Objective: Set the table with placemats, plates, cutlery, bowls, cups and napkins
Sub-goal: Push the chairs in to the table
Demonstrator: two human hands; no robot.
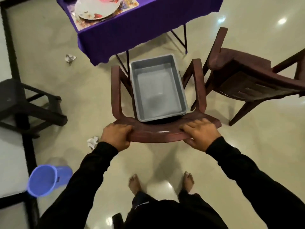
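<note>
- The plate (97,8) sits on a placemat (82,22) on the purple table (132,27), far up top.
- I see a blue bucket (44,179) and crumpled paper (92,142) on the floor at the left.
- My left hand (115,137) and right hand (200,133) both grip the brown chair (156,133) back.
- A grey tub (158,90) sits on its seat.
- This chair stands between me and the table; a second chair (247,75) is just right.

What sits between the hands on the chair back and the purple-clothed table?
Head view: a grey tub on the chair's seat, apparently empty, then bare floor.
</note>
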